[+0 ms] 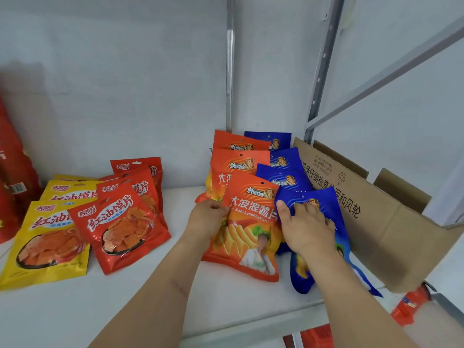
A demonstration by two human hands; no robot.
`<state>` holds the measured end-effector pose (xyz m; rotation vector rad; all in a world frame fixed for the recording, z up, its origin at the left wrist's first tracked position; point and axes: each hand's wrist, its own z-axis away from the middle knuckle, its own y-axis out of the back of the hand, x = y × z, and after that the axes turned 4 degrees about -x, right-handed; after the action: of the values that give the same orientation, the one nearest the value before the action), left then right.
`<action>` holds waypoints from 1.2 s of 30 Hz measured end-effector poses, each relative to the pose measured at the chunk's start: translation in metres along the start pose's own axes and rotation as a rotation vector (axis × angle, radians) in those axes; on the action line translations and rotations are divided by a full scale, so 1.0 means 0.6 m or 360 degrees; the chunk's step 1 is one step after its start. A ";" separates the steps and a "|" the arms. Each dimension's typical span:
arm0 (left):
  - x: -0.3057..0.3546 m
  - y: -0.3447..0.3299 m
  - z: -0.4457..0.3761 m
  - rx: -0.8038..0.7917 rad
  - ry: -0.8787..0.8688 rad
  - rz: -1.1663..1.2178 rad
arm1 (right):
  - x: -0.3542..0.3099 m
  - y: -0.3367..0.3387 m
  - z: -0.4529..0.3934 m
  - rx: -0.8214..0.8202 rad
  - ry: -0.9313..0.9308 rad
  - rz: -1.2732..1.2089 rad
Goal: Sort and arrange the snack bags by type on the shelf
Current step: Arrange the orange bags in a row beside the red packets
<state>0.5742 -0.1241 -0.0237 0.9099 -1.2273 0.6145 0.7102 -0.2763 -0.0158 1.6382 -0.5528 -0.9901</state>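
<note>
On the white shelf (125, 305) stand two rows of chip bags: orange ones and blue ones behind each other. My left hand (206, 219) grips the left edge of the front orange bag (251, 229). My right hand (305, 226) lies on the front blue bag (324, 204), thumb at its left edge, fingers spread over its face. More orange bags (238, 159) and blue bags (281, 169) lean behind them. At the left lie red bags (120, 222) and yellow bags (47, 237), overlapping in a loose group.
An open cardboard box (376, 217) leans at the right against the blue row. Large red bags (12, 177) stand at the far left. Metal shelf uprights (324, 66) rise behind. Red packets (409, 307) show below the shelf's front edge at the right.
</note>
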 end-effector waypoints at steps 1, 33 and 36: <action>-0.003 0.004 -0.005 0.0024 0.0019 0.0034 | -0.010 0.002 -0.004 0.0025 0.0010 -0.0007; 0.031 0.019 -0.069 -0.0324 0.0391 0.0662 | -0.076 -0.026 -0.089 0.0132 0.0517 -0.1046; 0.022 0.032 -0.067 -0.0243 0.0380 0.0693 | -0.076 -0.024 -0.099 0.0157 0.0496 -0.1120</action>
<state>0.5825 -0.0809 -0.0092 0.4249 -1.2419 0.9323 0.7330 -0.2037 -0.0111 2.0815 0.2158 -1.1755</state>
